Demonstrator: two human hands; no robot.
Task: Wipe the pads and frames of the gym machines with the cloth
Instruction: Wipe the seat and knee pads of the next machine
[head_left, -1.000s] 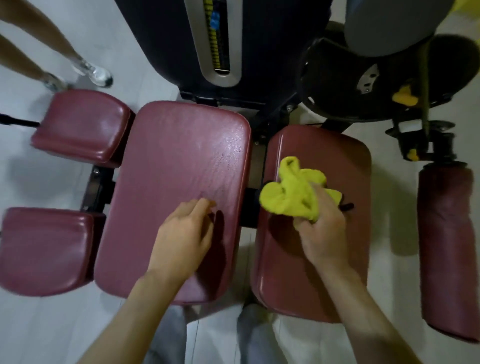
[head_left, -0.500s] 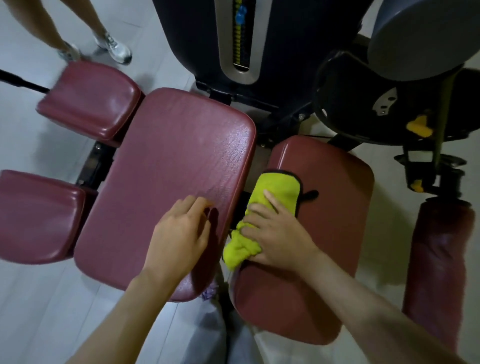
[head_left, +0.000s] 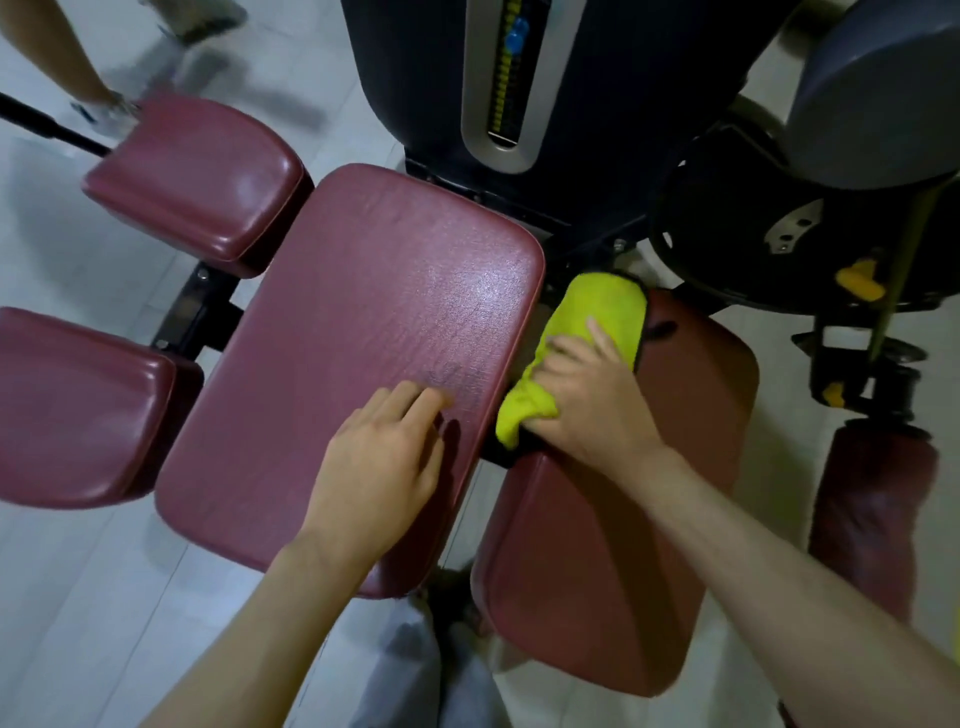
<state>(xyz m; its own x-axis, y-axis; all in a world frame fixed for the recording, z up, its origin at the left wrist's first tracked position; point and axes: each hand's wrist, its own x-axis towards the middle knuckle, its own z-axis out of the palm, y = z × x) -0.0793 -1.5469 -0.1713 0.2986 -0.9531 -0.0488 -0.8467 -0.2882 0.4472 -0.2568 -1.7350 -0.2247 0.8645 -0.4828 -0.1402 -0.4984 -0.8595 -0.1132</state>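
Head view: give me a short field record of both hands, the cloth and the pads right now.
left hand: flat on centre pad, holds nothing
right hand: presses down on cloth, fingers laid over it
cloth: yellow-green, on left edge of right pad, beside the gap to centre pad
right pad: maroon, mostly bare below the hand

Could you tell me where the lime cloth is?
Head view, centre-right: the lime cloth lies under the right hand, between the wide maroon pad and the narrower maroon pad.

The person wears light grey trousers (head_left: 405, 675), forearms (head_left: 779, 561) bare.
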